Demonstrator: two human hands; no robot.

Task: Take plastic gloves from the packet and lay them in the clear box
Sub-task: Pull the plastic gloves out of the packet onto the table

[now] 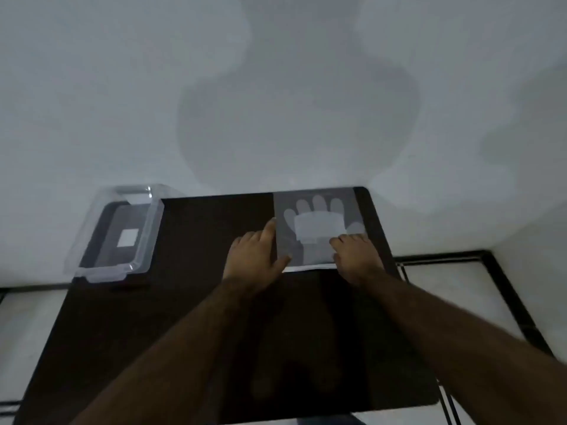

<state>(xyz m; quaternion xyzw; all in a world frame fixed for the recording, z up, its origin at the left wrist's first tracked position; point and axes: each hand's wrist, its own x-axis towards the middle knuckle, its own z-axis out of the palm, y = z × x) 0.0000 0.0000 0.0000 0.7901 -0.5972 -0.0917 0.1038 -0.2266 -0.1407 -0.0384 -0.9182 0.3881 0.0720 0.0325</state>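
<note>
A flat grey glove packet (319, 228), printed with a pale hand outline and no legible writing, lay at the dark worktop's (196, 317) far right. Left hand (257, 256) pressed its edge, fingers spread; right hand (356, 256) pinched its near edge. The clear box (92, 240), white-labelled, sat far left.

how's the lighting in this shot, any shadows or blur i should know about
Head view: dim and grey overall; large soft shadows of the person fall on the wall; the dark table swallows detail; the glove packet and clear box read pale but soft; both forearms blur toward the lower edge; wide-angle bending shows at the table's edges.
</note>
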